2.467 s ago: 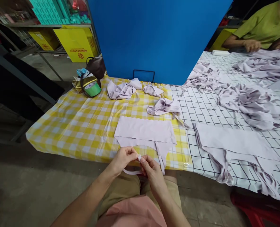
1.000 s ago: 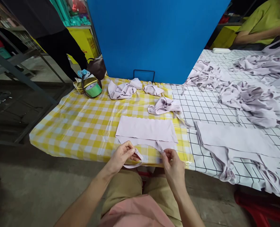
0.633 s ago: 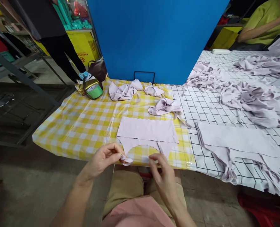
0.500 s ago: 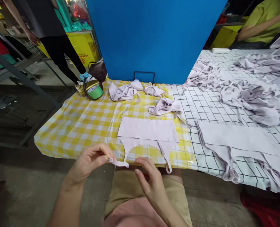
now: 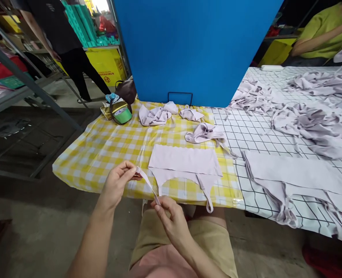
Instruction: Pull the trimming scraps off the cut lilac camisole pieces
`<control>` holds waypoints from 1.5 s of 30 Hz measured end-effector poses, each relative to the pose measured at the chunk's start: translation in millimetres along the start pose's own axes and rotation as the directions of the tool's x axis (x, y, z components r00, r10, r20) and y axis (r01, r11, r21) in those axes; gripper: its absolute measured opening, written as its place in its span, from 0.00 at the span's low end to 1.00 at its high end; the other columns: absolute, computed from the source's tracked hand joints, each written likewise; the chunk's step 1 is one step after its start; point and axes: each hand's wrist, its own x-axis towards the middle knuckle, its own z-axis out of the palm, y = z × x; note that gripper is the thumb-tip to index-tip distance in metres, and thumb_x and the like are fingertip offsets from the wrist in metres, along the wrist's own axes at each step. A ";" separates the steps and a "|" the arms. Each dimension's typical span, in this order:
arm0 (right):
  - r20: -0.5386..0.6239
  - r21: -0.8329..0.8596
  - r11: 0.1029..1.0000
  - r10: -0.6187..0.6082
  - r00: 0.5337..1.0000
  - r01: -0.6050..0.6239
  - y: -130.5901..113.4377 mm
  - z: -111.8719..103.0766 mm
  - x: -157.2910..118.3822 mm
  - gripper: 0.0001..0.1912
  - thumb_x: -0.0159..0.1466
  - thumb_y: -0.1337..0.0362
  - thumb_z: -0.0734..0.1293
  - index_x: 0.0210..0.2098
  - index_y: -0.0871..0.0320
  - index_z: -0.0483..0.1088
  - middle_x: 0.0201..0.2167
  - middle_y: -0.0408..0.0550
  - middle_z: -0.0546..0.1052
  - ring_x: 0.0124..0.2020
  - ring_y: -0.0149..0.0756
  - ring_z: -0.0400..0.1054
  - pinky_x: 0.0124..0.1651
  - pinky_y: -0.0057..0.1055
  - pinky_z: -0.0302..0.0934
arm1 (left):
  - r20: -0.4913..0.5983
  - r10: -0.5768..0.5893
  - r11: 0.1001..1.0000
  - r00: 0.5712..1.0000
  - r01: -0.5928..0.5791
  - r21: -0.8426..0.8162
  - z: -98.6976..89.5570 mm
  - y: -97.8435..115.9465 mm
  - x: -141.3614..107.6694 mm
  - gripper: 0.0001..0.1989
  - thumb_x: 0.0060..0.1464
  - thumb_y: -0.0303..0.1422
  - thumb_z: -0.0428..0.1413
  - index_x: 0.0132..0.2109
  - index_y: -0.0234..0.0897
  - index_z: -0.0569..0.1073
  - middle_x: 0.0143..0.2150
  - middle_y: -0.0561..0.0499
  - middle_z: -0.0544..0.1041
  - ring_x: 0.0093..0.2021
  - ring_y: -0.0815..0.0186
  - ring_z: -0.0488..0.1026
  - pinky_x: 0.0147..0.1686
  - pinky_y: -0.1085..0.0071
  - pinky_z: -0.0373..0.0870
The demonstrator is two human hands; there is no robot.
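My left hand (image 5: 117, 184) and right hand (image 5: 173, 219) each pinch the strap (image 5: 148, 182); its top (image 5: 185, 160) lies flat on the checked cloth (image 5: 92, 154); the fabric looks light, soft, perhaps stretchy; fingertip holds on the strap should suit it.

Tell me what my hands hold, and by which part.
A strap of the pale lilac garment: the left hand pinches the upper end of its visible stretch, the right hand the lower.
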 end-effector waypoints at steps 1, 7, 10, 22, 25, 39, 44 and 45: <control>-0.010 -0.030 1.000 0.003 1.000 -0.003 3.1 -2.1 1.4 0.11 0.64 0.62 0.59 0.32 0.57 0.70 0.30 0.46 0.75 0.34 0.34 0.67 0.38 0.30 0.58 | -0.026 -0.009 1.000 1.000 0.010 0.005 0.3 -2.9 2.6 0.12 0.46 0.38 0.59 0.28 0.33 0.68 0.26 0.53 0.72 0.28 0.69 0.71 0.33 0.72 0.71; -0.079 -0.347 0.936 -0.096 0.992 0.063 13.9 -14.4 4.9 0.09 0.63 0.63 0.59 0.33 0.57 0.70 0.27 0.47 0.72 0.32 0.38 0.65 0.39 0.35 0.57 | -0.101 0.019 0.991 0.995 -0.006 0.133 -5.6 -13.9 7.9 0.12 0.45 0.39 0.59 0.29 0.33 0.70 0.27 0.52 0.74 0.29 0.68 0.72 0.33 0.73 0.71; -0.163 -0.319 0.945 -0.122 0.979 0.065 12.0 -18.2 7.1 0.11 0.61 0.62 0.61 0.43 0.56 0.68 0.38 0.51 0.73 0.42 0.41 0.66 0.45 0.38 0.59 | -0.004 -0.013 0.981 1.000 0.013 0.193 -3.8 -14.5 5.6 0.13 0.47 0.40 0.58 0.29 0.33 0.71 0.27 0.51 0.75 0.30 0.67 0.73 0.33 0.72 0.71; -0.105 0.158 0.967 0.218 0.970 -0.200 -21.8 -19.1 30.0 0.12 0.60 0.57 0.61 0.27 0.58 0.68 0.26 0.44 0.72 0.31 0.33 0.65 0.35 0.28 0.59 | 0.240 0.180 0.786 0.954 -0.286 0.548 38.0 -19.9 -18.9 0.08 0.54 0.32 0.50 0.28 0.35 0.69 0.26 0.54 0.72 0.27 0.70 0.69 0.29 0.76 0.65; -0.088 0.253 0.940 0.261 0.961 -0.231 -19.3 -19.2 28.2 0.10 0.58 0.58 0.62 0.28 0.58 0.67 0.25 0.42 0.70 0.29 0.31 0.62 0.32 0.26 0.57 | 0.266 0.302 0.668 0.915 -0.402 0.626 41.5 -21.8 -23.4 0.08 0.56 0.30 0.48 0.29 0.36 0.67 0.26 0.54 0.70 0.27 0.71 0.67 0.28 0.76 0.63; -0.072 0.280 0.941 0.218 0.973 -0.190 -21.2 -23.6 28.4 0.06 0.55 0.63 0.62 0.27 0.58 0.68 0.24 0.42 0.69 0.26 0.29 0.61 0.28 0.25 0.57 | 0.305 0.411 0.534 0.859 -0.497 0.683 47.5 -29.9 -32.0 0.09 0.57 0.30 0.46 0.31 0.38 0.68 0.27 0.49 0.73 0.30 0.66 0.69 0.32 0.72 0.64; -0.079 0.265 0.941 0.239 0.968 -0.211 -23.2 -23.1 29.6 0.05 0.55 0.63 0.62 0.25 0.58 0.66 0.23 0.41 0.68 0.25 0.29 0.59 0.27 0.25 0.56 | 0.243 0.387 0.611 0.889 -0.445 0.655 49.4 -27.7 -32.4 0.08 0.56 0.30 0.47 0.30 0.38 0.67 0.26 0.51 0.72 0.28 0.68 0.69 0.29 0.74 0.64; -0.073 0.268 0.938 0.246 0.967 -0.218 -23.5 -23.3 29.9 0.05 0.54 0.64 0.62 0.24 0.58 0.66 0.22 0.41 0.67 0.25 0.29 0.59 0.27 0.25 0.56 | 0.241 0.387 0.618 0.890 -0.444 0.649 49.6 -27.6 -32.3 0.08 0.56 0.30 0.47 0.30 0.38 0.67 0.26 0.51 0.72 0.28 0.68 0.69 0.29 0.74 0.64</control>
